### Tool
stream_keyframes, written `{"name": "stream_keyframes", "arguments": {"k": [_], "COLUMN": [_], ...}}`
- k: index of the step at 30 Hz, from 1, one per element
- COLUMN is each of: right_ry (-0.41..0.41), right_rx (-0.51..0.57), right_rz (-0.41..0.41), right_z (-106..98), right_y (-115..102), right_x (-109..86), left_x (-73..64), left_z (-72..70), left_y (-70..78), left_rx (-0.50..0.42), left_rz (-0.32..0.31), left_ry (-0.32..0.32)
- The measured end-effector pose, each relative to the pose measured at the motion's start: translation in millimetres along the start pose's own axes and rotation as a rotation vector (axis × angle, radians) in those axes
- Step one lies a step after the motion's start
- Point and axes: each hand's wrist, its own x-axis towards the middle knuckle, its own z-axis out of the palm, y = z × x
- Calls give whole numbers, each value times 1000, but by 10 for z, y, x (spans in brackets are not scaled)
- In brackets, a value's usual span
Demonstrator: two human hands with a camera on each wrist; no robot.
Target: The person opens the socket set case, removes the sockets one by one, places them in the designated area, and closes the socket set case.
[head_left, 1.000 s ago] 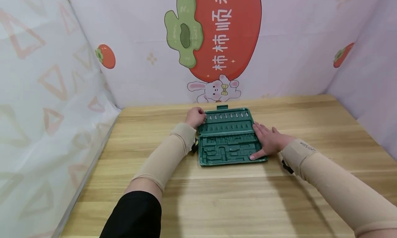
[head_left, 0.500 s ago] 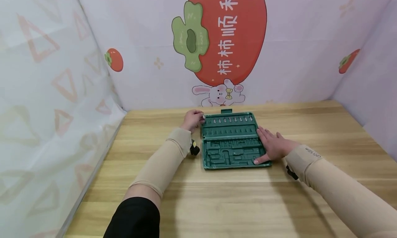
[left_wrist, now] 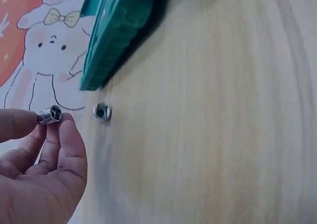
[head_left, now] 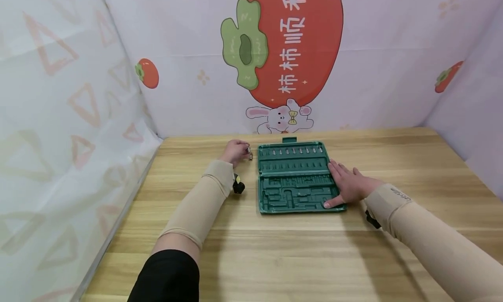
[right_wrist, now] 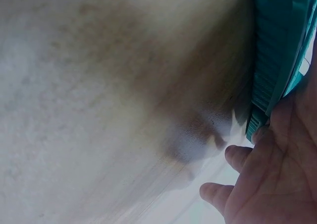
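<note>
My left hand (head_left: 235,151) pinches a small silver socket (left_wrist: 51,115) between thumb and fingertips, left of the green tool case. A second metal socket (left_wrist: 102,112) stands on the table just beyond those fingers; the head view shows this socket (head_left: 251,156) between the hand and the case. The green tool case (head_left: 300,178) lies open and flat, a row of several small metal sockets (head_left: 300,151) in its far half and moulded hollows in its near half. With fingers spread, my right hand (head_left: 349,184) rests on the case's right edge, its thumb over the near corner.
The wooden table (head_left: 275,258) stretches in front of the case and to both sides. A printed cloth backdrop (head_left: 188,101) stands along the far edge, and a patterned white sheet (head_left: 51,162) hangs at the left. The case's latch flap (head_left: 289,140) sticks out at its far side.
My left hand has moved left, away from the case's far left corner, with a socket in its fingers. Another socket now shows on the table beside it. My right hand stays on the case.
</note>
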Motion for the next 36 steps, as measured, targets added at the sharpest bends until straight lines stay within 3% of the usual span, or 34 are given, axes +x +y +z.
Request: {"name": "stream_keyframes", "arguments": {"k": [11,21,29,36], "right_ry": [8,3,7,3], "right_rx": [-5,10,20,13], "right_rz": [-2,-12,-13,-12], "right_z": [17,13,52,42], "right_y": [-1,22,77,48], "right_x": [3,7,26,28], "left_x": [52,48,68,77], "left_z": [-96,-45,-7,20], "left_y": [-82,-16,-15,-16], "left_rx": [247,650,745,765], "left_rz": [-35,37,66,65], "left_ry": [19,33,20,22]}}
